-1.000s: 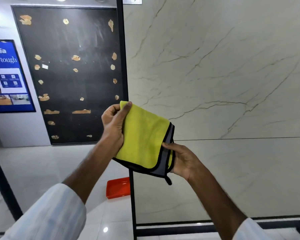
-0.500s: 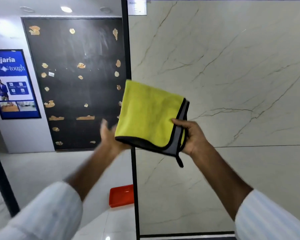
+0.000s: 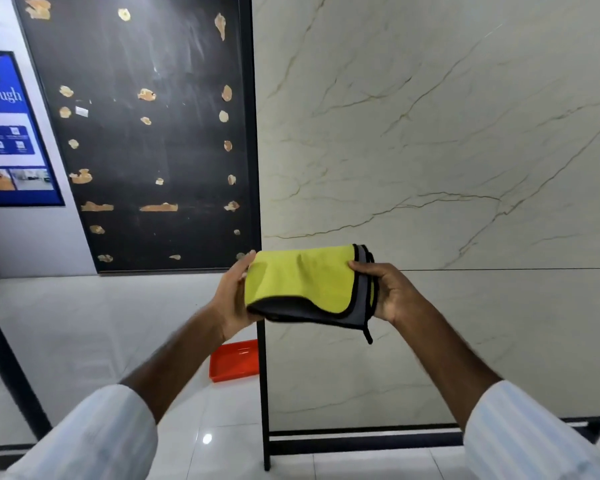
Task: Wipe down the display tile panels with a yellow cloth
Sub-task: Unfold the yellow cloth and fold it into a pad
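Observation: I am holding the yellow cloth (image 3: 302, 282) folded, in the air in front of the marble-look tile panel (image 3: 447, 133) and not touching it. The left hand (image 3: 234, 299) is cupping the folded left edge, with its fingers curling round it. The right hand (image 3: 395, 292) is pinching the bound right edge. Its thumb is lying on the yellow face and its other fingers are going underneath, out of sight. Grey backing and black piping are showing along the lower and right edges, and a short loop is hanging from the lower right corner.

Assessment: I am judging this to be preparation of the pad, with wiping not yet begun. To do it well, I am aiming for a flat, even pad with the yellow pile facing out and the loop tucked away from the glaze. One hand should then be pressing it with a spread palm in overlapping strokes, working from the top down.

Surface: the panel is standing upright beside a black frame post (image 3: 262, 375). It is glossy and pale, with thin brown veins. A horizontal joint (image 3: 499, 269) is crossing it level with the right hand. Any dust is too fine for me to see.

Room: a dark panel (image 3: 146, 133) with tan patches is standing to the left, with a blue poster (image 3: 11, 133) beside it. An orange tray (image 3: 234, 362) is lying on the glossy floor (image 3: 118, 323) near the post.
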A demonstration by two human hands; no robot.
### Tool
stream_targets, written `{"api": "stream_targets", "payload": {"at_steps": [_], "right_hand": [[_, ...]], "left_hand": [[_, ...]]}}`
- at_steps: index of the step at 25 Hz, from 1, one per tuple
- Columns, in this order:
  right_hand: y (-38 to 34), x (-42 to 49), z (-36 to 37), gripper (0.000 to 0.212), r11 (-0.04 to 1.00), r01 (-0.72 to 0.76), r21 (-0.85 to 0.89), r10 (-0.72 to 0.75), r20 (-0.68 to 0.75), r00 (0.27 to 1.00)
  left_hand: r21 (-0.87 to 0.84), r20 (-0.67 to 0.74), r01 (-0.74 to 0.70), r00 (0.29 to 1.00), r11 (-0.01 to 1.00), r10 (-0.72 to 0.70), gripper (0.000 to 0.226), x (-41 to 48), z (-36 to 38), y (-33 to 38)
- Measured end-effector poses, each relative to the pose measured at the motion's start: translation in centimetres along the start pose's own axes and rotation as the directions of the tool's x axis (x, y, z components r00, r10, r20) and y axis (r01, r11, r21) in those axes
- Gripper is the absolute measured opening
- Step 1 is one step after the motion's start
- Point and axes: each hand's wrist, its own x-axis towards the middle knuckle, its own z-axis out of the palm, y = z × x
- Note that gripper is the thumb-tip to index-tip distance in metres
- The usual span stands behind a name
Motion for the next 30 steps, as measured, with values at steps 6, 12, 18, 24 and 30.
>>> {"api": "stream_targets", "payload": {"at_steps": [6,12,18,24,30], "right_hand": [[-0.4,-1.1,0.8,0.017,0.942,-0.173,-0.288,0.153,-0.09,0.984],[-11.3,-7.3,5.1,0.023,0.63,0.756,-0.177,-0.745,0.135,0.653],[-12.1,-6.7,4.2,0.04,0.748,0.65,-0.136,-0.638,0.127,0.76],[-12.6,-4.1,-4.4,0.087,0.815,0.539,-0.212,-0.172,0.8,0.575],[-9.1,-4.3,2.6,0.048,0.707,0.517,-0.482,-0.1,0.656,0.748]], "left_hand": [[0.275,0.003,-0.016,1.0,0.961,0.016,0.069,1.7,1.2,-1.7],[0.182,0.231,-0.8,0.6,0.572,0.766,0.038,-3.6,5.5,10.7],[0.082,0.409,-0.941,0.333,0.33,0.85,0.032,-4.4,5.6,10.9],[0.205,0.541,-0.915,0.403,0.348,0.739,0.007,-3.9,7.6,12.9],[0.481,0.658,-0.861,0.479,0.165,0.581,0.014,-1.6,12.3,12.2]]}}
